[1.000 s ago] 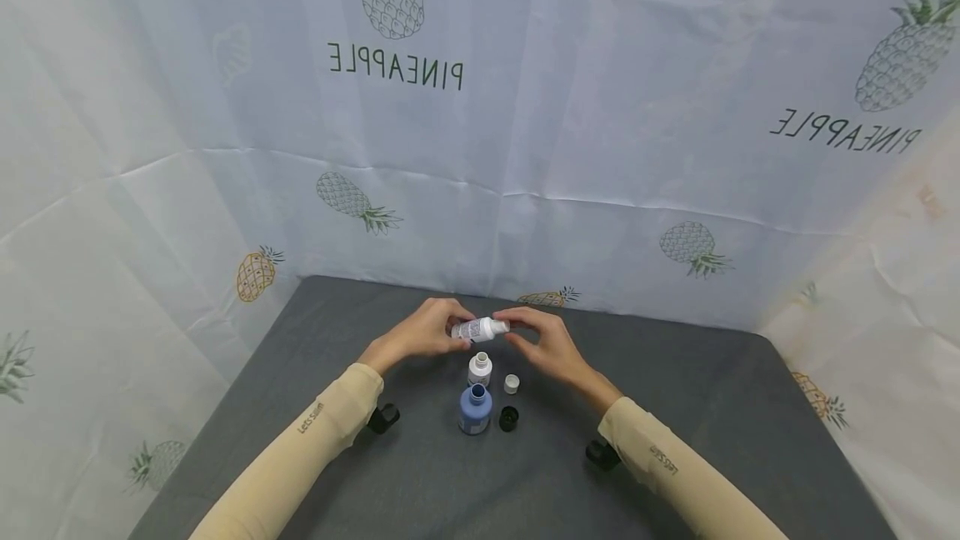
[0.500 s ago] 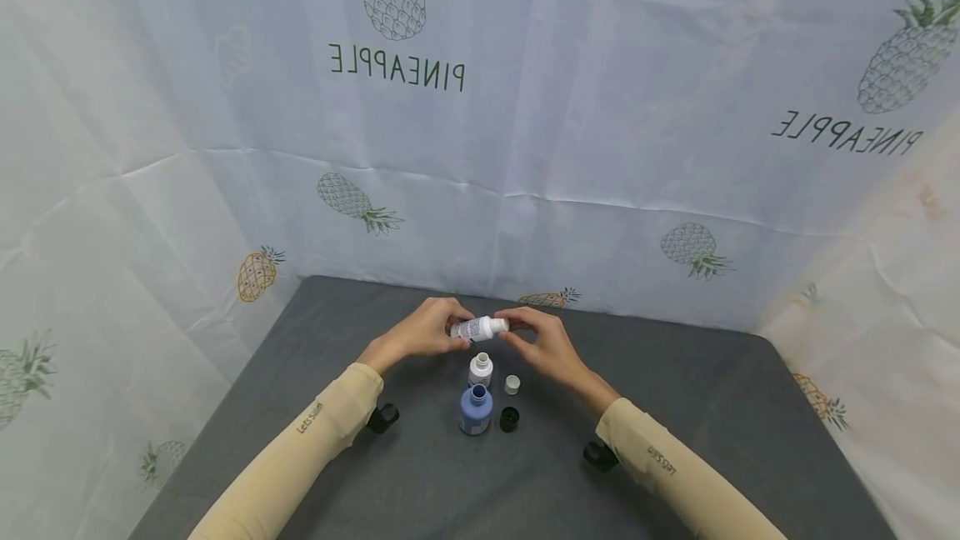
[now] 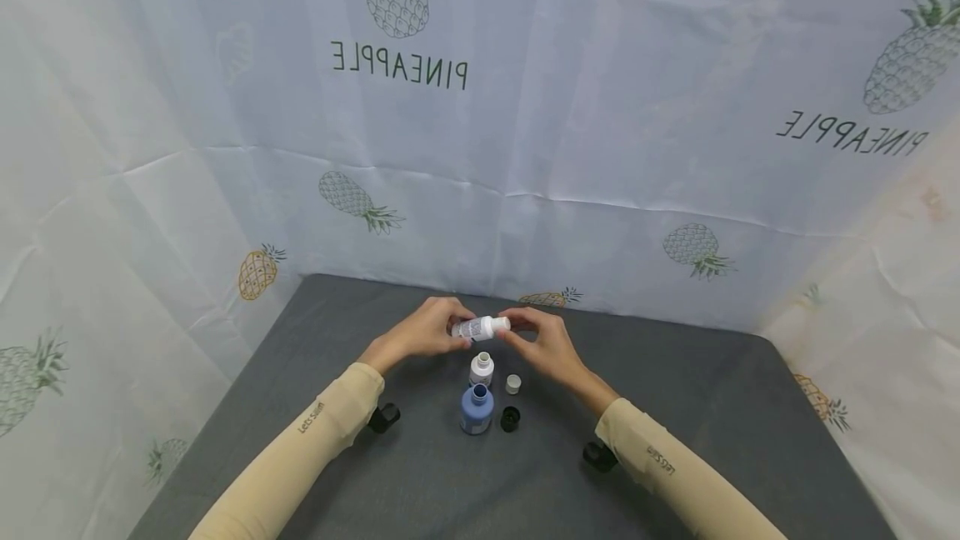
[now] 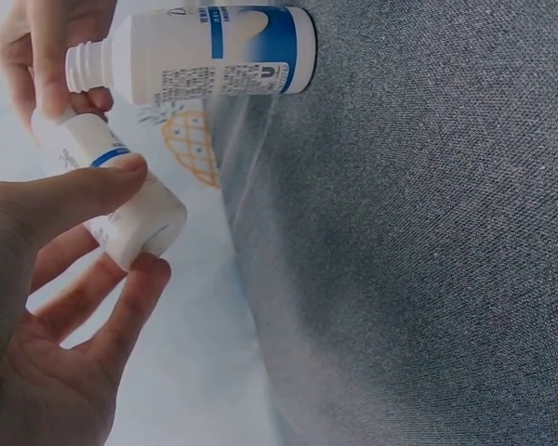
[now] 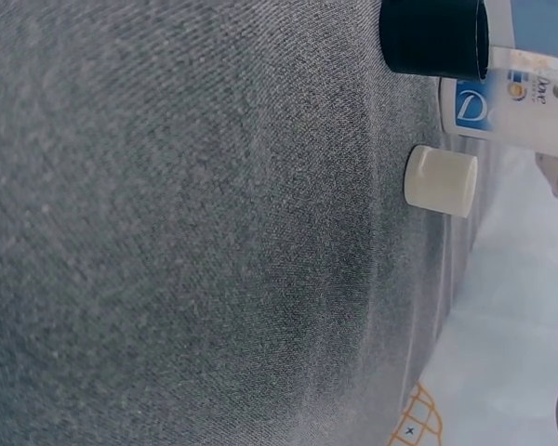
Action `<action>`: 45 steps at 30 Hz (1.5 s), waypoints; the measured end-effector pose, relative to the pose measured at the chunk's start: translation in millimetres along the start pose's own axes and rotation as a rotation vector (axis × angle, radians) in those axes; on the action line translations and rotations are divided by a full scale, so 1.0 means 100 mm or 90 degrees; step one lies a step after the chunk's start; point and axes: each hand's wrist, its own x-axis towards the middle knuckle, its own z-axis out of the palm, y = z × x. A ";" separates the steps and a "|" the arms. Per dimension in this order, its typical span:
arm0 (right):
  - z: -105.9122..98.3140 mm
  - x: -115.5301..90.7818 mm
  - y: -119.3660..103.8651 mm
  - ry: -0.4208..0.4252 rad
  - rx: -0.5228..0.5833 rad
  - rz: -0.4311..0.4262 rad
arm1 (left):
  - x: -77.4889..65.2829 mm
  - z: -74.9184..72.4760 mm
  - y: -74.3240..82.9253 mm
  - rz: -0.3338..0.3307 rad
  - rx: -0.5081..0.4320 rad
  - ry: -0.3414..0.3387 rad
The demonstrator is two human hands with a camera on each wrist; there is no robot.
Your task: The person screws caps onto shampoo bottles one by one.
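My left hand [image 3: 427,328] grips a small white bottle [image 3: 472,329] lying almost level in the air, its neck end pointing right. In the left wrist view, the thumb lies across the label and the fingertips are at the base of the bottle [image 4: 149,218]. On its other end, my right hand [image 3: 549,346] pinches the white cap [image 3: 502,323] between thumb and fingers. Below the hands stands an uncapped white bottle [image 3: 482,368]. In front of it is an uncapped blue bottle [image 3: 476,417]. The right wrist view shows only a sliver of my right hand.
A loose white cap [image 3: 513,384] and a black cap [image 3: 510,418] lie on the grey table [image 3: 450,490], right of the standing bottles. A pineapple-print curtain [image 3: 562,148] hangs behind and at the sides. Black wrist devices show below both sleeves.
My right thumb and fingers have shifted slightly at the cap. The left hand keeps its grip on the bottle, and the things on the table stay in place.
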 end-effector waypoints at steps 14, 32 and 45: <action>0.05 0.00 -0.03 0.026 -0.026 0.060 | -0.01 0.00 0.01 0.001 -0.003 -0.005; 0.07 0.00 -0.01 0.044 -0.032 0.045 | 0.00 -0.01 -0.02 0.013 0.002 -0.003; -0.01 -0.02 0.04 -0.035 0.233 0.060 | -0.04 -0.02 -0.03 0.005 -0.034 -0.005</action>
